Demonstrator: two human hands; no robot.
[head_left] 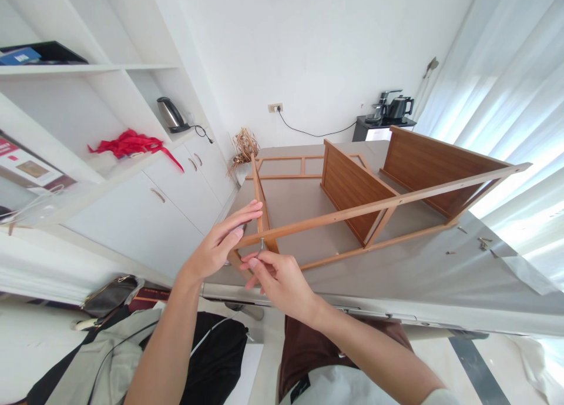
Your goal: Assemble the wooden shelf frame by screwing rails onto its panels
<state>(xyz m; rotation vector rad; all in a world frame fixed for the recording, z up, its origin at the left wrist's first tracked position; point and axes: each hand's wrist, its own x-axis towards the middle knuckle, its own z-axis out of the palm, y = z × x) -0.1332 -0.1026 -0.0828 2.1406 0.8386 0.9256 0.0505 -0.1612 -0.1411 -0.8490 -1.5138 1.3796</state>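
Note:
A wooden shelf frame (335, 218) lies on its side on the grey-topped table, with two slatted shelf panels, the nearer one being the middle panel (352, 187). At its left end, my left hand (220, 243) rests with stretched fingers against the end board (259, 202), beside the corner. My right hand (282, 278) is just below that corner, thumb and fingers pinched on a thin metal hex key (261, 247). The key's upper end meets the underside of the top rail. Its lower part is hidden by my fingers.
Several small screws (483, 243) lie on the table (396, 270) at the right. White cabinets (176, 217) stand left, with a kettle (171, 116) and red cloth (127, 144) on the shelves. Dried flowers (245, 146) stand behind the frame's left end. A curtain (520, 87) hangs right.

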